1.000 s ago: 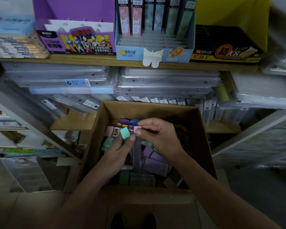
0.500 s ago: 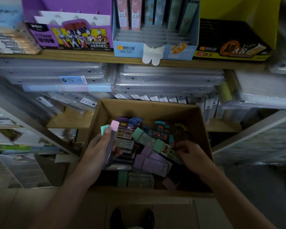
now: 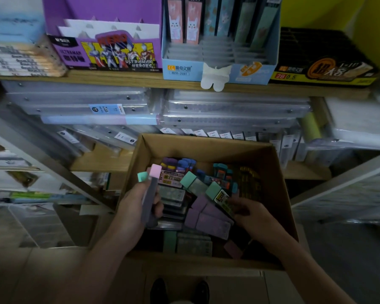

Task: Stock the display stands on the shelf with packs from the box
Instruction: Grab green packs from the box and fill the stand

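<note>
An open cardboard box [image 3: 279, 172] in front of me holds several slim packs with green, purple and blue caps. My left hand [image 3: 136, 207] is closed around two upright packs [image 3: 150, 194], one pink-capped and one green-capped, at the box's left side. My right hand [image 3: 248, 213] is inside the box on the right, fingers closed on a green-capped pack [image 3: 217, 191] that lies among the others. On the shelf above stand a purple display stand [image 3: 105, 55], a light blue display stand [image 3: 219, 71] with several packs at its back, and a black and yellow display stand [image 3: 323, 71].
Wrapped clear binders [image 3: 228, 110] are stacked under the wooden shelf [image 3: 140, 79]. A slanted metal frame bar [image 3: 42, 154] runs at left, another at right [image 3: 338, 183]. Pencil boxes [image 3: 15, 60] sit at the shelf's left end. My shoes [image 3: 180, 290] show at the bottom.
My hands, together over the box a second ago, have parted. The left now holds the two packs at the box's left; the right has reached down onto a green-capped pack at right.
</note>
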Action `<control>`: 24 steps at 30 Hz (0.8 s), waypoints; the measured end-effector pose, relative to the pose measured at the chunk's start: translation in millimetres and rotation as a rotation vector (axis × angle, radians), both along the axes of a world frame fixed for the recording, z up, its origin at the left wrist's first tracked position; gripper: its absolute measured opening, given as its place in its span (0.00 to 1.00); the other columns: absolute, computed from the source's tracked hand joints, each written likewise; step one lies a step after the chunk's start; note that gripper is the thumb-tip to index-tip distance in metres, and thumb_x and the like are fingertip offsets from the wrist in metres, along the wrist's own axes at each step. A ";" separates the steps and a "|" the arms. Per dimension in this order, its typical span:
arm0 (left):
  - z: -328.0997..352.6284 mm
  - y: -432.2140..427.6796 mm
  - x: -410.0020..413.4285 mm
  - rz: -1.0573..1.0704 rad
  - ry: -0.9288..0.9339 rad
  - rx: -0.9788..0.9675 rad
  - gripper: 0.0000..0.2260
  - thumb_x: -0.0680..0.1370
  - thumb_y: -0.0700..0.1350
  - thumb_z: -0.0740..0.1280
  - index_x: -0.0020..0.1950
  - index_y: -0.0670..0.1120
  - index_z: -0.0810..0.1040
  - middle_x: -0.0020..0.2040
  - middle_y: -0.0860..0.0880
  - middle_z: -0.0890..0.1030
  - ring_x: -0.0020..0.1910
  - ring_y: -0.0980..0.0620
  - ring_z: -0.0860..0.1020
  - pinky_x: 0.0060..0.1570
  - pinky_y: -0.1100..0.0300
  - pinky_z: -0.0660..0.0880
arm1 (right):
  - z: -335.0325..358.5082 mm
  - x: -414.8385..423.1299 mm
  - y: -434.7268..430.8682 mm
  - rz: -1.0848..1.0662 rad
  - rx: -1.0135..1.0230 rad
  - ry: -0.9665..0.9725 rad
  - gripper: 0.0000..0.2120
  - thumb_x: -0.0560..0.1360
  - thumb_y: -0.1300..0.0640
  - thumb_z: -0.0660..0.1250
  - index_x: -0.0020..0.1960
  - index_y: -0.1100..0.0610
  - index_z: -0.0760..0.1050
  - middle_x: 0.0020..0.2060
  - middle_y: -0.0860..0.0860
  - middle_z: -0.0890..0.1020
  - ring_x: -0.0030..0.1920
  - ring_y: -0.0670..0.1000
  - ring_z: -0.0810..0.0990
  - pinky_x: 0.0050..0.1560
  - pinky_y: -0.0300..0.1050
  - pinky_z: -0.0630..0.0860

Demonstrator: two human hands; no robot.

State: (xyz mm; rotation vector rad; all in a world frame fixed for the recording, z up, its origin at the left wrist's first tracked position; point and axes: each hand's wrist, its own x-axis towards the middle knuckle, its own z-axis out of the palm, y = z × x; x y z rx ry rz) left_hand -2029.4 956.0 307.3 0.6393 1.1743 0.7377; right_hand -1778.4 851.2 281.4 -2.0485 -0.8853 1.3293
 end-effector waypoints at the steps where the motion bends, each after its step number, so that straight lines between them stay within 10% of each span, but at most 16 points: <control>1: 3.0 -0.7 2.8 -0.025 -0.010 -0.005 0.12 0.84 0.48 0.61 0.44 0.43 0.74 0.33 0.47 0.69 0.30 0.50 0.67 0.29 0.57 0.66 | 1.7 0.1 1.0 0.007 0.009 -0.026 0.18 0.79 0.68 0.63 0.59 0.46 0.76 0.50 0.42 0.80 0.50 0.42 0.79 0.43 0.35 0.76; 18: 53.0 -12.1 41.9 -0.282 -0.213 0.329 0.12 0.71 0.54 0.76 0.49 0.49 0.84 0.36 0.48 0.80 0.32 0.53 0.77 0.32 0.62 0.73 | 125.5 -56.5 46.6 0.052 0.607 0.294 0.09 0.78 0.52 0.70 0.51 0.58 0.84 0.42 0.58 0.86 0.43 0.57 0.86 0.40 0.37 0.79; 24: 88.9 -8.3 56.7 -0.330 -0.153 0.494 0.15 0.73 0.44 0.78 0.57 0.41 0.81 0.40 0.49 0.86 0.36 0.56 0.83 0.36 0.67 0.76 | 150.4 -42.4 51.3 0.052 0.626 0.216 0.10 0.79 0.49 0.68 0.49 0.53 0.85 0.39 0.51 0.86 0.36 0.44 0.79 0.38 0.37 0.74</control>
